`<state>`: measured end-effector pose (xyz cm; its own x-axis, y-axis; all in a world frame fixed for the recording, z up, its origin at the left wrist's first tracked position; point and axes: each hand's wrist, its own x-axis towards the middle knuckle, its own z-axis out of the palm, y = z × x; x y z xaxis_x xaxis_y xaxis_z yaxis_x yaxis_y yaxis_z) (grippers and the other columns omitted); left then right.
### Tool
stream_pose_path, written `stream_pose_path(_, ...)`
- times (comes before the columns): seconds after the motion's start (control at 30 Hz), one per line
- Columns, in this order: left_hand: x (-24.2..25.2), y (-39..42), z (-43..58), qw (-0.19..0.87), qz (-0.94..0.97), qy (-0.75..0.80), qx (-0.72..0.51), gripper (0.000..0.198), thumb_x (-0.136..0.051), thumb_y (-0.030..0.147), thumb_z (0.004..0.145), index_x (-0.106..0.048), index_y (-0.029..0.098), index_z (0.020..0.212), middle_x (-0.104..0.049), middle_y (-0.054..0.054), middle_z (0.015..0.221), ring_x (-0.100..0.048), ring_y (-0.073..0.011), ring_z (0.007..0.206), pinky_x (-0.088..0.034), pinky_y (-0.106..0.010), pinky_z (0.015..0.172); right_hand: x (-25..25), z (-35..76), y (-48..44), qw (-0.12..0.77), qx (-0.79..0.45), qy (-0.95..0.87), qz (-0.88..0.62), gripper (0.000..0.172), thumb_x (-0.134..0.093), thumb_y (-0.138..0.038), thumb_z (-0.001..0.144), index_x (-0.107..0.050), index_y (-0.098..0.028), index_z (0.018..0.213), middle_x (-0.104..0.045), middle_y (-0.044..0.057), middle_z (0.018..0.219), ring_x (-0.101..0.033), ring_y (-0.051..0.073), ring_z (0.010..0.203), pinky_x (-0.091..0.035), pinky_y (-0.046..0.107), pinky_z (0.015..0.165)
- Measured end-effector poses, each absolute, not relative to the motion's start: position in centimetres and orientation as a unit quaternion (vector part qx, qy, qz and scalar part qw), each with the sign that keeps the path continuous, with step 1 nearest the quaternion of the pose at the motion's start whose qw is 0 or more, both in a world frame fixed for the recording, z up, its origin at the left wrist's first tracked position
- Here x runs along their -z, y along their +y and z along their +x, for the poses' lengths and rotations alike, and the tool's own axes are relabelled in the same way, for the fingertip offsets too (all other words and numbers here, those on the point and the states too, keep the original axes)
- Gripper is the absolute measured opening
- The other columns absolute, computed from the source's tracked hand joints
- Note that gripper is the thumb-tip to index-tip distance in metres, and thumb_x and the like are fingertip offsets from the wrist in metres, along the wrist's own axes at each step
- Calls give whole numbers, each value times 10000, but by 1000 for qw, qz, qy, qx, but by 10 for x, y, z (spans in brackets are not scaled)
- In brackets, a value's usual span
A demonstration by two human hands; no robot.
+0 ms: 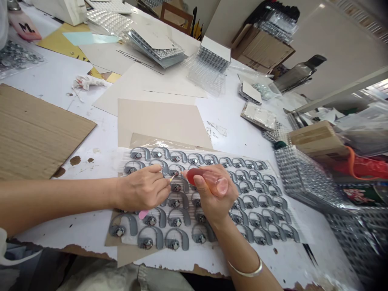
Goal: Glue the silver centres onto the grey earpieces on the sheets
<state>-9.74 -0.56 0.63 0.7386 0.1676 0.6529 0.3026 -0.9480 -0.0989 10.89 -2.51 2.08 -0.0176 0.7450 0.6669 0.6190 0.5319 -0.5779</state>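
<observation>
Rows of grey hook-shaped pieces [178,238], like earphone hooks with round metallic parts inside them, lie on a pale ribbed sheet [127,238]. My right hand [216,198] is wrapped round a translucent red-pink squeeze bottle [212,180], its narrow tip pointing left at a piece in an upper row. Close to that tip, my left hand [145,188] is closed on a thin tool with a yellowish tip [172,178]. A pink end [143,214] shows below the left hand and may belong to the same tool. The hands cover several pieces.
Beige card [160,121] lies behind the sheet, and brown cardboard [36,133] is at the left. Stacked clear blister trays [306,178] stand at the right. A pink bottle marked M [22,24] is at the far left, near a bag of small metallic parts [18,56].
</observation>
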Motion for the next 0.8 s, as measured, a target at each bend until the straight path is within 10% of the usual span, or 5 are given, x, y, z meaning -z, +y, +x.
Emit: stream_pose_path(0.8,-10,-4,-98,77,-925,-123,352,190,-509,37,876,-574,120,719,-656,-72,712,-582,-148,652,-457,-319,665,-18,111,-26,519,-62,-696,-492,104,-692,-243,777,-615,-178,800,-623,17,745,-581,147,677,-472,304,610)
